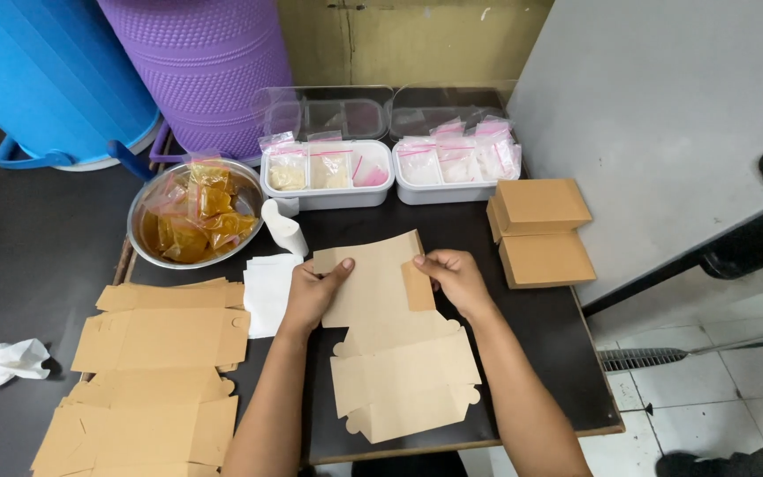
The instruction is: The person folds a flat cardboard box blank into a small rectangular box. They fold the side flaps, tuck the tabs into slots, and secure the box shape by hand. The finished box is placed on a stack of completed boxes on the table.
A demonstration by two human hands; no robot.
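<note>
My left hand [313,296] and right hand [455,278] both grip the far flaps of a flat box blank [395,353], which lies on the counter [540,344] between my forearms, beside a stack of blanks [156,371].

Bright even light, soft shadows, sharp focus

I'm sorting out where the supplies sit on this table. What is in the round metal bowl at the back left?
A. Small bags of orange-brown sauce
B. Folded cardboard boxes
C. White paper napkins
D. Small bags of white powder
A: the metal bowl holds small clear bags of orange-brown sauce, while the bags of white powder stand in a white tray further right.
</note>
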